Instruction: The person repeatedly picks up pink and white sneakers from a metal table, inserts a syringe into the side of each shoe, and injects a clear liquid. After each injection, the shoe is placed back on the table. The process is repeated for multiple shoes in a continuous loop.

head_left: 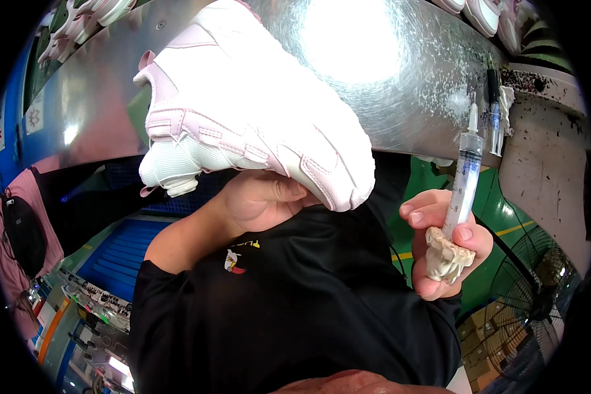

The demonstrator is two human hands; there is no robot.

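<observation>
Head view shows a white-and-pink shoe (243, 111) held above the near edge of a metal surface (400, 115), one side turned up to the camera and its toe pointing toward the lower right. The left hand (262, 200) grips it near the toe from the person's side, thumb showing, the other fingers mostly hidden; this hold probably carries the weight while leaving most of that side uncovered. The right hand (474, 244) curls its fingers around a syringe (465, 184), nozzle up and apart from the shoe, likely so that the tip stays clear and nothing drips. A crusty cream-coloured lump (448, 259) covers its lower end, perhaps giving a fatter grip. A second syringe-like tube (496, 121) lies at the surface's right end, seemingly within easy reach, near whitish smears (458, 102).
</observation>
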